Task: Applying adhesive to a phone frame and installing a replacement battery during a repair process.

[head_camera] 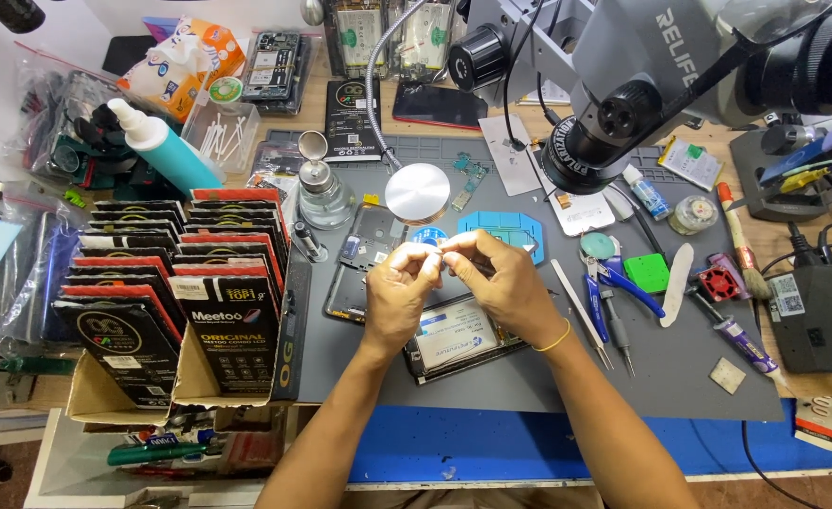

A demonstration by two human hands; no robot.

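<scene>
Both hands, left hand [399, 287] and right hand [503, 281], meet fingertip to fingertip, each grip pinched shut on one tiny part [442, 247] too small to identify. Just beneath them one opened phone [454, 341] lies on the worktop [680, 377]; one pair of blue-handled pliers [623, 283] lies right of the right grip.

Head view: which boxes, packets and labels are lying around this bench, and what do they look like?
Boxed screen packs: left, flat black sleeves with red tops, upright in open cartons.
Tissue packet: top left, white and orange, crumpled.
Phone label: white-blue rectangle under both hands.
Battery pack: top centre, black slab.
</scene>
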